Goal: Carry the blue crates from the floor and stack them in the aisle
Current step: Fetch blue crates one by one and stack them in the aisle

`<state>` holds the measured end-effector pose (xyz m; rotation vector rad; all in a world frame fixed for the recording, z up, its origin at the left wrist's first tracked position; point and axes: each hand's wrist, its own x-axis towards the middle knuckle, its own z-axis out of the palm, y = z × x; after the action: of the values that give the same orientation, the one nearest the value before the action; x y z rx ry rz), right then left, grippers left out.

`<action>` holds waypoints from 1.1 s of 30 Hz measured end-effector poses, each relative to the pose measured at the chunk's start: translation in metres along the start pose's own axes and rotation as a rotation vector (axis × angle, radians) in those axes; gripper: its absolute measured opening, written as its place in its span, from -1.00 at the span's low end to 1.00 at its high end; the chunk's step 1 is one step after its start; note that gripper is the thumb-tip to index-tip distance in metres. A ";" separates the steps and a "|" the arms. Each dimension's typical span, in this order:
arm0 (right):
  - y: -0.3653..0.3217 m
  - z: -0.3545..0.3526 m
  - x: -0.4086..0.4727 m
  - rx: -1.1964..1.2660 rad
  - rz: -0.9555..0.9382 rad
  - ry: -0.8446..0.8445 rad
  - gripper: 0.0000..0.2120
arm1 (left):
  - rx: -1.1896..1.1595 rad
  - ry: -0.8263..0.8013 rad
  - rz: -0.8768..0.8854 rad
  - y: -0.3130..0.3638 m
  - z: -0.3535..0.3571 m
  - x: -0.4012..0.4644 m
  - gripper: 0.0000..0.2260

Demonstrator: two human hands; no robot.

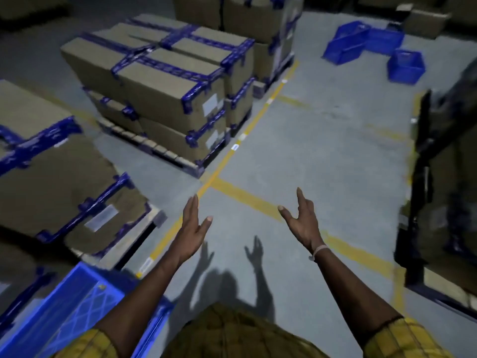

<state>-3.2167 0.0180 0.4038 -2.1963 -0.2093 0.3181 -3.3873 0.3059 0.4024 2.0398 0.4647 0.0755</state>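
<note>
grey concrete floor (322, 140) w/ yellow lane lines (247, 196); dim warehouse. strapped cartons (160, 81) on pallets at left, dark rack (444, 177) at right. left hand (192, 223) and right hand (300, 218) both held out, fingers spread, holding nothing. blue crates (374, 47) on floor far right; another blue crate (77, 306) beside left arm.

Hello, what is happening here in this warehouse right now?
A person is moving blue crates. Both hands, left hand and right hand, are open and empty, stretched forward over the floor. One blue crate sits close at the lower left. Three more crates lie scattered on the floor far ahead, not yet picked up.
</note>
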 end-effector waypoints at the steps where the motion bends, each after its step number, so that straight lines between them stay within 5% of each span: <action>1: 0.002 -0.015 0.011 0.040 0.027 0.026 -0.20 | -0.021 -0.022 0.017 0.014 0.009 0.015 -0.33; 8: 0.009 -0.068 0.078 0.185 0.120 0.158 -0.20 | -0.086 -0.141 0.086 0.072 0.035 0.114 -0.35; 33: 0.011 -0.182 0.527 0.344 0.312 0.515 -0.22 | 0.036 -0.529 0.256 0.216 0.138 0.725 -0.31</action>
<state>-2.6591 0.0116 0.4201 -1.8883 0.4436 -0.0499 -2.6200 0.3568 0.4177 2.0431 -0.1262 -0.3141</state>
